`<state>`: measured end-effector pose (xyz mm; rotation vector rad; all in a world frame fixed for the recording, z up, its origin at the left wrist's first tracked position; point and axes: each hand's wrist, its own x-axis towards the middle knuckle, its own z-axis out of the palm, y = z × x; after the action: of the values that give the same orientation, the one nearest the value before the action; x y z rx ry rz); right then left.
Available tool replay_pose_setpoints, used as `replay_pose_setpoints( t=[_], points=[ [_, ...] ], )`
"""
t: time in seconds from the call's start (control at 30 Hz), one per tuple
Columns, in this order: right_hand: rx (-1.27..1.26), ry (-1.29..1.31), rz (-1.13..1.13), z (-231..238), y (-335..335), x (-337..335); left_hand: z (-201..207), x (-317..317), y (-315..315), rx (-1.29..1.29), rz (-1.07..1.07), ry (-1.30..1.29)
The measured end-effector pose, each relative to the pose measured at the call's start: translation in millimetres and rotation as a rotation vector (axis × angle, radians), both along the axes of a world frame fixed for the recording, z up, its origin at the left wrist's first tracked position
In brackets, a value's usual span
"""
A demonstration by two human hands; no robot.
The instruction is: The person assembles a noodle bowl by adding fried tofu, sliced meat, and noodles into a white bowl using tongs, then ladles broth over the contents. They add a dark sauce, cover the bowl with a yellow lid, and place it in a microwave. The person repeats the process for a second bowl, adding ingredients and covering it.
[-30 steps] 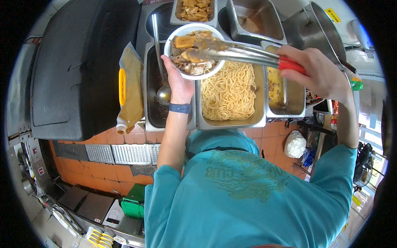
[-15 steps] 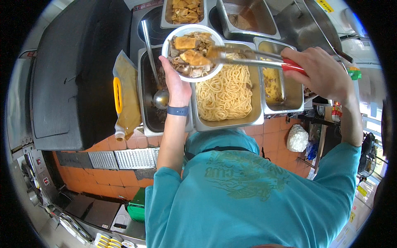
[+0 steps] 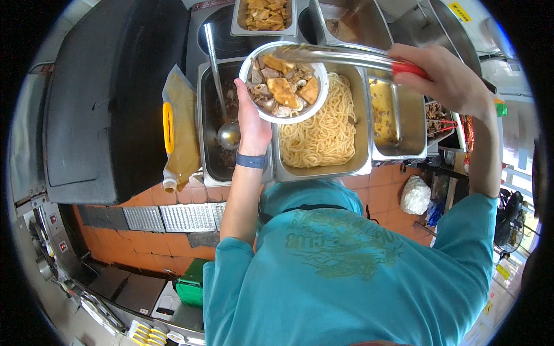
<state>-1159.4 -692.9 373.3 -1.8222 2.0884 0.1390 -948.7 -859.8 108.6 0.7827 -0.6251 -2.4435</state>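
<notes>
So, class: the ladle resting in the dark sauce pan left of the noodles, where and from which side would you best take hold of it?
Grip the ladle by the upper end of its long handle, coming from above at the pan's far side. The bowl end sits low in the sauce near the left hand, while the slim handle slants up, clear of food and of the white bowl that this hand holds.
</notes>
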Motion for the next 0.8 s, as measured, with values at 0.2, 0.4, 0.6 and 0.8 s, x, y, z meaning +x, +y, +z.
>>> replay_pose_setpoints(
  t=[0.2,0.4,0.6,0.8],
  points=[
    [0.201,0.017,-0.125,13.6,16.6,2.5,1.6,-1.3,-1.5,0.027,0.045,0.003],
    [0.074,0.069,-0.120,-4.0,7.1,2.8,7.1,-3.7,-4.3,-0.011,0.033,-0.013],
    [0.110,0.096,-0.103,-17.8,-2.3,-0.4,4.8,-3.2,-1.7,-0.029,0.007,-0.019],
    [0.053,-0.014,-0.193,-2.2,11.2,2.8,2.0,-2.8,-1.6,-0.035,0.036,-0.012]
  ],
)
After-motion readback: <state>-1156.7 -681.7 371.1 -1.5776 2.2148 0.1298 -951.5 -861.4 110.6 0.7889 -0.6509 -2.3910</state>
